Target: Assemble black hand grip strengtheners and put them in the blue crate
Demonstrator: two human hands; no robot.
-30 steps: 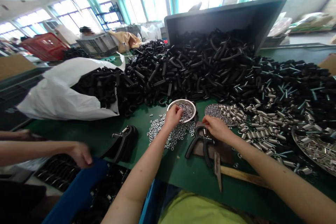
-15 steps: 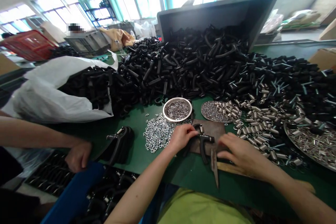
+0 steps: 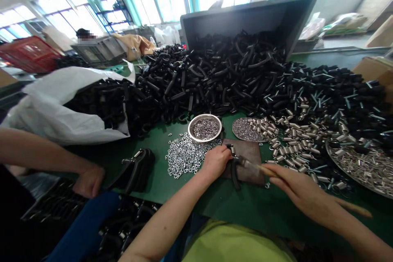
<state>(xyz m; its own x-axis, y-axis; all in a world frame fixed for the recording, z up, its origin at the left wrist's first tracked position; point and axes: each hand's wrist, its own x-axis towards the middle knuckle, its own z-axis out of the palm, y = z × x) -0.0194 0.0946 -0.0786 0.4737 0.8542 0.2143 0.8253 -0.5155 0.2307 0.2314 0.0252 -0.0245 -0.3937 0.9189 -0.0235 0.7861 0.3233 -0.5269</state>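
My left hand [image 3: 216, 160] is closed on a black hand grip exerciser [image 3: 235, 176], steadying it on a brown metal plate [image 3: 255, 178]. A small coil spring [image 3: 232, 150] shows near my fingertips. In my right hand [image 3: 296, 190] is a hammer [image 3: 264, 169], gripped by its wooden handle. The hammer head is blurred and lies over the exerciser, so whether it touches cannot be made out. Loose nuts [image 3: 184, 157] are heaped left of the plate, and a round metal bowl [image 3: 220, 131] of small metal parts stands behind it.
Springs [image 3: 294, 147] spread to the right beside a large tray [image 3: 333, 159] of metal pins. Black handles [image 3: 208, 77] pile up behind, spilling from a grey bin [image 3: 233, 18]. Several exercisers [image 3: 143, 170] stand at left, near another person's hand [image 3: 89, 182] and a white sack [image 3: 55, 102].
My right hand has taken up the hammer from the table and swung its head left over the exerciser. My left hand still holds the exerciser on the plate.
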